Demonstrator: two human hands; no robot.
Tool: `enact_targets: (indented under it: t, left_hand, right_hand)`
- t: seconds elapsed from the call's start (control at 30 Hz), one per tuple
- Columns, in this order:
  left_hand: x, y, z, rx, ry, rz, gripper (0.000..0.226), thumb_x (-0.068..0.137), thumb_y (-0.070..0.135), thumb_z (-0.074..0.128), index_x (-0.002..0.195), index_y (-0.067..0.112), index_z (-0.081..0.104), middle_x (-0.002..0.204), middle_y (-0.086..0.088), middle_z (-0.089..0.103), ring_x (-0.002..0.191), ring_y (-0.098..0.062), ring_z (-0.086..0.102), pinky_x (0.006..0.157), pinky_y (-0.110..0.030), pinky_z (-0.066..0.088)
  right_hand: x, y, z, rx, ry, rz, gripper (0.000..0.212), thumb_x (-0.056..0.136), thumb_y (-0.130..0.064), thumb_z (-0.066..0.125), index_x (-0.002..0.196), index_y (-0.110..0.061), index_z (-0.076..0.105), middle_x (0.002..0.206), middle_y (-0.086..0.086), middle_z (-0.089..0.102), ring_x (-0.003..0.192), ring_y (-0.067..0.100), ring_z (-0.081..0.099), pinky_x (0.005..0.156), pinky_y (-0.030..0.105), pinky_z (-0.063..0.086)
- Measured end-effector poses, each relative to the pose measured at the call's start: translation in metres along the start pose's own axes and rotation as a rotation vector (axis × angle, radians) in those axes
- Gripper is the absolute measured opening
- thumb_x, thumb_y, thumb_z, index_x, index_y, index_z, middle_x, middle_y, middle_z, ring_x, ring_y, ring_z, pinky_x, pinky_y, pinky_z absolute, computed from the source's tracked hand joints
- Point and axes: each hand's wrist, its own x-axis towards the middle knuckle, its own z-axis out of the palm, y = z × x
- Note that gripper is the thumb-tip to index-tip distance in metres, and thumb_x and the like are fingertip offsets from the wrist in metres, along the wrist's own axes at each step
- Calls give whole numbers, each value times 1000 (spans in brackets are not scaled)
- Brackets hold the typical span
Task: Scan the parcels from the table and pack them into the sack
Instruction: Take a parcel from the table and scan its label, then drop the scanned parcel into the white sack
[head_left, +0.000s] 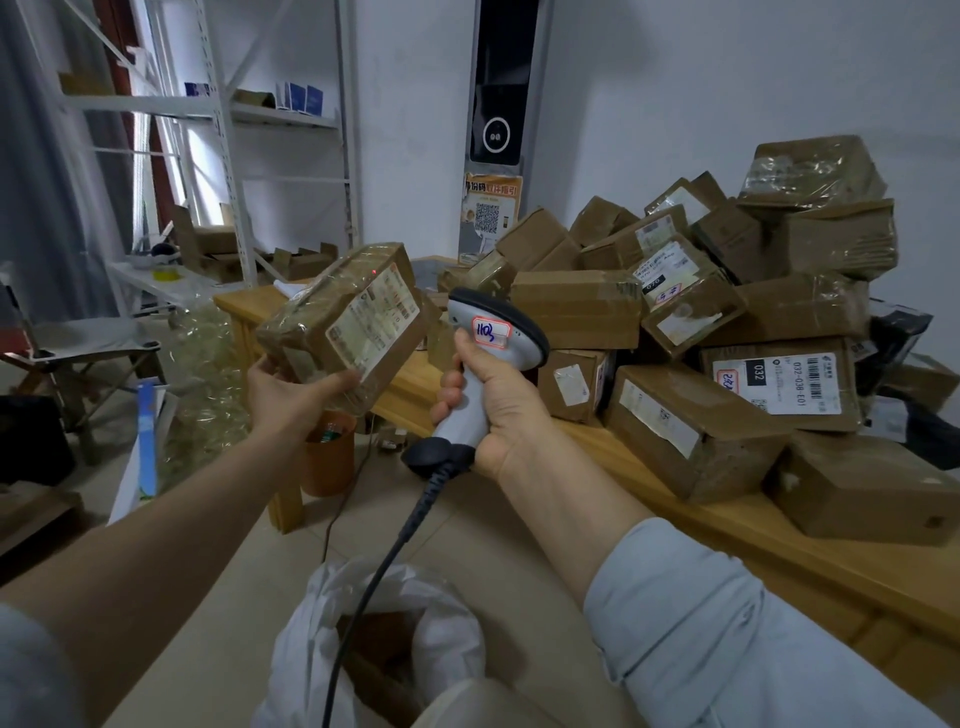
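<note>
The red aiming dot (374, 272) sits on the top edge of the taped cardboard parcel (311, 322), above its shipping label (376, 322), so the read may well miss the barcode unless you tip the scanner down or lift the box. The glossy tape over the label could also throw glare. The scanner's cable (395, 540) hangs from under your right hand across the mouth of the white sack (447, 639) below both hands; a parcel dropped there could catch it.

Your left hand (291, 395) cups the parcel from beneath, thumb curled onto the labelled face, holding it just left of the scanner. Your right hand (493, 410) is wrapped tight round the grip of the handheld barcode scanner (498, 332). The other parcels (727, 312) lie heaped on the counter (779, 545), to the right of your right hand.
</note>
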Motion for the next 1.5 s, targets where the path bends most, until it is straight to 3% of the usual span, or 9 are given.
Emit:
enact_targets:
  t: [0.23, 0.4, 0.53, 0.63, 0.77, 0.97, 1.13, 1.27, 1.5]
  left_hand:
    - [-10, -14, -20, 9, -33, -71, 92, 52, 29, 92, 130, 11, 46, 124, -5, 62, 108, -19, 63, 91, -40, 54]
    - [-34, -56, -42, 138, -85, -196, 42, 73, 25, 81, 106, 18, 57, 106, -6, 65, 90, -20, 65, 67, -27, 52]
    - [-47, -107, -58, 273, -120, -301, 50, 75, 29, 80, 115, 11, 56, 107, -8, 61, 97, -25, 62, 81, -35, 53]
    - [-48, -141, -63, 482, -236, -387, 76, 50, 48, 87, 109, 9, 57, 104, -10, 67, 91, -26, 67, 82, -43, 58]
    - [-47, -180, -47, 894, -346, -301, 103, 35, 58, 82, 121, 15, 46, 110, -7, 55, 99, -26, 59, 82, -42, 56]
    - [-43, -238, -8, 1293, -554, -123, 100, 67, 41, 81, 145, 21, 22, 132, -11, 40, 120, -31, 45, 90, -42, 48]
    - [-20, -289, 12, 1456, -747, 24, 91, 76, 46, 72, 147, 29, 18, 140, -11, 33, 128, -31, 38, 90, -41, 47]
    - [-2, -323, 27, 1618, -898, 229, 90, 81, 62, 58, 150, 32, 10, 141, -13, 30, 132, -34, 32, 111, -43, 29]
    - [33, -348, 52, 1690, -875, 312, 81, 80, 60, 62, 148, 31, 27, 144, -12, 26, 135, -32, 26, 111, -41, 28]
  right_hand:
    - [6, 15, -18, -116, 43, 60, 24, 84, -18, 72, 71, -10, 54, 56, 1, 51, 36, 9, 43, 38, 17, 42]
    - [18, 46, -54, -204, 152, 205, 22, 87, -9, 65, 68, -7, 54, 52, 2, 51, 36, 10, 44, 43, 20, 43]
    - [37, 70, -87, -229, 235, 277, 22, 88, -5, 62, 68, -6, 53, 51, 4, 50, 33, 13, 45, 39, 20, 44]
    - [50, 83, -108, -215, 253, 335, 23, 91, -5, 58, 69, -7, 52, 50, 6, 48, 33, 16, 44, 40, 21, 43]
    - [67, 98, -137, -176, 284, 397, 25, 92, -5, 55, 68, -7, 51, 50, 6, 47, 34, 15, 44, 40, 20, 45]
    - [103, 120, -184, -192, 390, 447, 20, 91, -5, 57, 71, -5, 53, 50, 6, 50, 37, 16, 47, 42, 22, 46]
    - [141, 140, -207, -132, 432, 501, 22, 91, -2, 53, 70, -6, 49, 48, 7, 44, 34, 15, 42, 42, 19, 41]
    - [175, 155, -216, -169, 460, 577, 29, 92, -6, 54, 64, -7, 48, 47, 5, 45, 34, 14, 42, 42, 18, 42]
    - [219, 176, -227, -184, 461, 635, 31, 91, -6, 51, 61, -8, 46, 43, 4, 44, 32, 13, 42, 42, 17, 41]
